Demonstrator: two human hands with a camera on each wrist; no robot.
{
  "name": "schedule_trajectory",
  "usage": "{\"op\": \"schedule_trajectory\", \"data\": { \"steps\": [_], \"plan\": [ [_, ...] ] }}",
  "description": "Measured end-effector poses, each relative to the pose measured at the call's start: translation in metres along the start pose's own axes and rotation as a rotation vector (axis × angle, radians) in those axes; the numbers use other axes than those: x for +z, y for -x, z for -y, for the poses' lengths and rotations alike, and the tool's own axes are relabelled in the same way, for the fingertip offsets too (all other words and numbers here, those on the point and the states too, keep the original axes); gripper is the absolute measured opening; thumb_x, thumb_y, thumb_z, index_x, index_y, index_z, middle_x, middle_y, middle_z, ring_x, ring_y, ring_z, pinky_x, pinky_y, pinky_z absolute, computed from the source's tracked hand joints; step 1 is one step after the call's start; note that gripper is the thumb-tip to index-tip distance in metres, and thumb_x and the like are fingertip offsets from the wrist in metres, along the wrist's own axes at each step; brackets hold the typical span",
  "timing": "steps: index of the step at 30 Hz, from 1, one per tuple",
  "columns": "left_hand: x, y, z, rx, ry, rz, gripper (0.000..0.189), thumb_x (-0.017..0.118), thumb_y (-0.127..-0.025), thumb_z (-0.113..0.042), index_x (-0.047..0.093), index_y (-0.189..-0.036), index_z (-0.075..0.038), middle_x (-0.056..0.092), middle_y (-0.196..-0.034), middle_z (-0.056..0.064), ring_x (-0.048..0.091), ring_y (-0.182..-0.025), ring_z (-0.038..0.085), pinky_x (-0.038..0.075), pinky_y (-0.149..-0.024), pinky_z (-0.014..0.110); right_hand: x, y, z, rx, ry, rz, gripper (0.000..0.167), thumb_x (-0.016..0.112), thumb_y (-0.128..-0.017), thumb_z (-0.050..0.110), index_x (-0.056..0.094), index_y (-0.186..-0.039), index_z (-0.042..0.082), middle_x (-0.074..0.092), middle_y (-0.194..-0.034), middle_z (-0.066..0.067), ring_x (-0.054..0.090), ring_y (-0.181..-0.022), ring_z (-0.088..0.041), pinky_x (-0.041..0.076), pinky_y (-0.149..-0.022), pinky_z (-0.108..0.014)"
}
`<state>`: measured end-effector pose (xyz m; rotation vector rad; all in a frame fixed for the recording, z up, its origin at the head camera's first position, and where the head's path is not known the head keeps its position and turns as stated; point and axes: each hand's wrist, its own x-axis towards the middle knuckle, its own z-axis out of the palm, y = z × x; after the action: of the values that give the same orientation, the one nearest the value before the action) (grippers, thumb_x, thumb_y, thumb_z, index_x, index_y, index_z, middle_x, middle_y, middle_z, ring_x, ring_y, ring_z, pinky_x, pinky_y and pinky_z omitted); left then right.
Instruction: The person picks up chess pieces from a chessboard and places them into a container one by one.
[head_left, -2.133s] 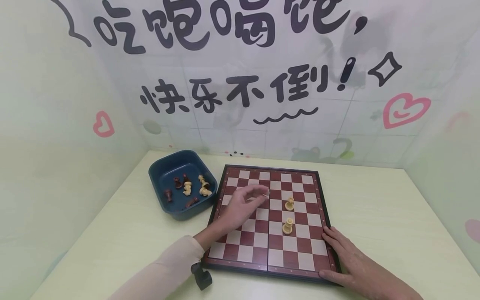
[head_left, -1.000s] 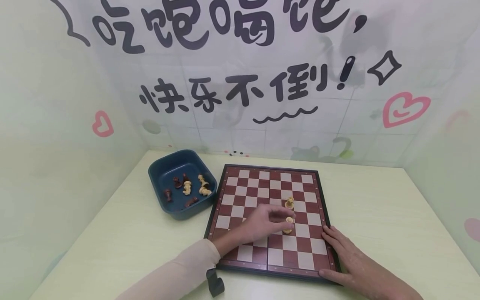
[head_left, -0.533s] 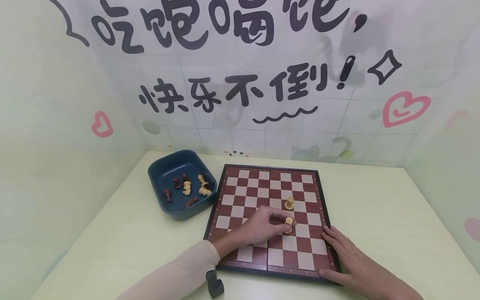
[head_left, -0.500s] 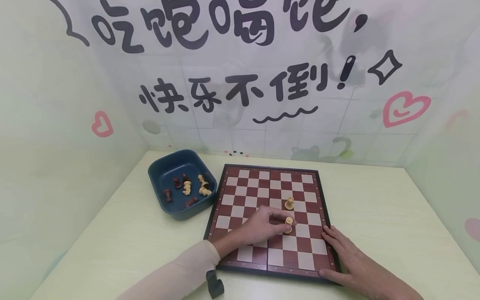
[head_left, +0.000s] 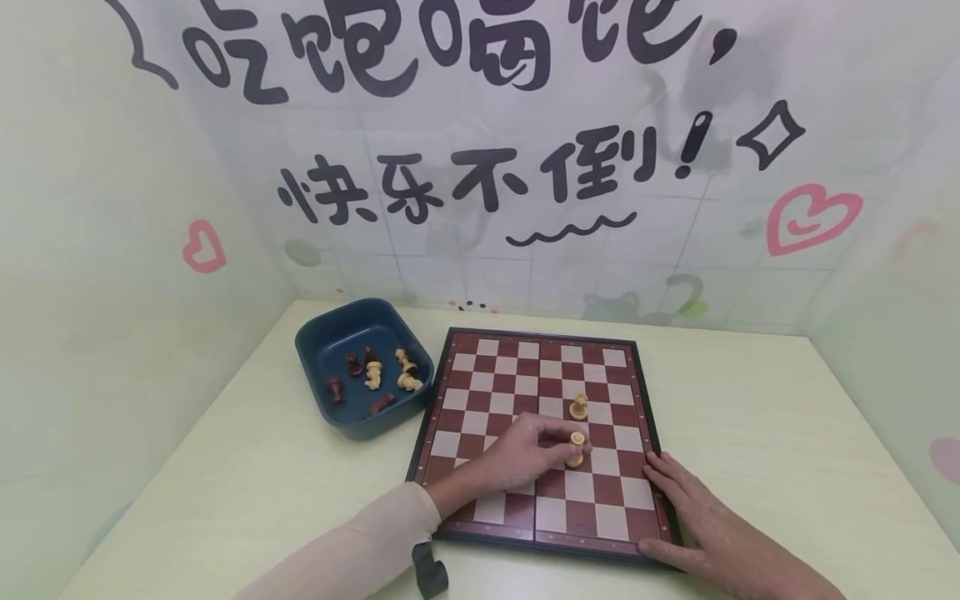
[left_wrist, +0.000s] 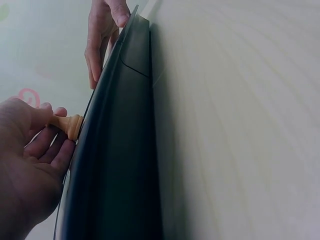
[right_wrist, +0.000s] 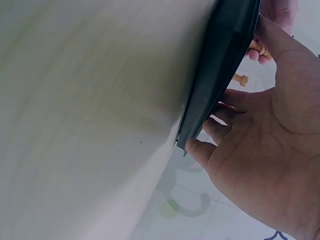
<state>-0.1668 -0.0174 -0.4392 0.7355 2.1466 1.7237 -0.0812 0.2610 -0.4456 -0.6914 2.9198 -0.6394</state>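
My left hand (head_left: pixel 521 454) reaches over the chessboard (head_left: pixel 480 507) from the left. Between thumb and fingers it pinches a cream chess piece (head_left: pixel 577 439) with a flat round top, upright on the board's right half. From the side, the left wrist view shows the piece's wide base (left_wrist: pixel 75 127) at the board, its upper part covered by fingers. One square farther back stands a second cream chess piece (head_left: pixel 578 408). My right hand (head_left: pixel 701 521) rests along the board's right edge, fingers extended over the rim and thumb by the near corner.
Left of the board, almost against it, sits a dark blue tub (head_left: pixel 318 398) with several dark and cream chess pieces lying in it. A black strap piece (head_left: pixel 431 573) hangs below the left sleeve (head_left: pixel 360 546). A wall sheet with writing rises behind the pale table (head_left: pixel 757 417).
My left hand has come from the board's left half rightward and nearer, and its fingers have taken hold of the front cream chess piece. The right hand has stayed on the edge.
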Motion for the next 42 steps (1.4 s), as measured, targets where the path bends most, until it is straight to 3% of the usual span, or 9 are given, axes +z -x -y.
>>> {"op": "schedule_trajectory", "data": {
  "steps": [13, 21, 29, 36, 42],
  "plan": [
    [0.000, 0.000, 0.000, -0.009, -0.021, -0.016, 0.022, 0.070, -0.096, -0.004, 0.074, -0.118, -0.002, 0.075, -0.108, 0.004, 0.068, -0.099, 0.008, 0.054, -0.084, 0.021, 0.000, -0.002, 0.001, 0.029, -0.014, 0.039, 0.097, 0.064, -0.088, 0.070, 0.036, -0.155, 0.004, 0.027, -0.160, -0.010, 0.039, -0.140, -0.034, 0.050, -0.099, -0.047],
    [-0.004, 0.000, 0.001, 0.041, -0.080, 0.002, 0.021, 0.071, -0.095, -0.003, 0.075, -0.116, -0.001, 0.076, -0.106, 0.003, 0.068, -0.100, 0.010, 0.055, -0.084, 0.023, 0.000, -0.002, 0.001, 0.028, -0.025, 0.042, 0.098, 0.064, -0.088, 0.069, 0.035, -0.156, 0.004, 0.028, -0.160, -0.010, 0.038, -0.140, -0.034, 0.050, -0.099, -0.045],
    [-0.011, -0.003, -0.003, 0.074, -0.040, -0.012, 0.022, 0.069, -0.096, -0.002, 0.072, -0.117, 0.003, 0.075, -0.111, 0.007, 0.068, -0.103, 0.009, 0.054, -0.088, 0.025, -0.002, -0.003, 0.001, 0.034, -0.032, 0.058, 0.099, 0.063, -0.088, 0.070, 0.034, -0.157, 0.004, 0.027, -0.161, -0.010, 0.037, -0.141, -0.034, 0.050, -0.100, -0.045],
    [-0.019, -0.005, -0.011, 0.036, -0.015, -0.045, 0.022, 0.068, -0.098, -0.006, 0.072, -0.119, 0.000, 0.074, -0.109, -0.004, 0.068, -0.102, 0.007, 0.055, -0.086, 0.024, -0.002, -0.003, 0.001, 0.035, -0.028, 0.054, 0.100, 0.064, -0.088, 0.070, 0.034, -0.156, 0.004, 0.029, -0.160, -0.011, 0.038, -0.140, -0.034, 0.050, -0.099, -0.046],
    [-0.027, -0.003, -0.011, 0.027, -0.047, -0.071, 0.022, 0.069, -0.098, -0.007, 0.073, -0.119, -0.001, 0.074, -0.108, -0.002, 0.069, -0.101, 0.009, 0.056, -0.085, 0.025, 0.000, -0.002, 0.000, 0.005, -0.013, 0.016, 0.097, 0.066, -0.089, 0.066, 0.035, -0.156, 0.003, 0.030, -0.160, -0.012, 0.039, -0.140, -0.035, 0.049, -0.100, -0.047]
  ]
}}
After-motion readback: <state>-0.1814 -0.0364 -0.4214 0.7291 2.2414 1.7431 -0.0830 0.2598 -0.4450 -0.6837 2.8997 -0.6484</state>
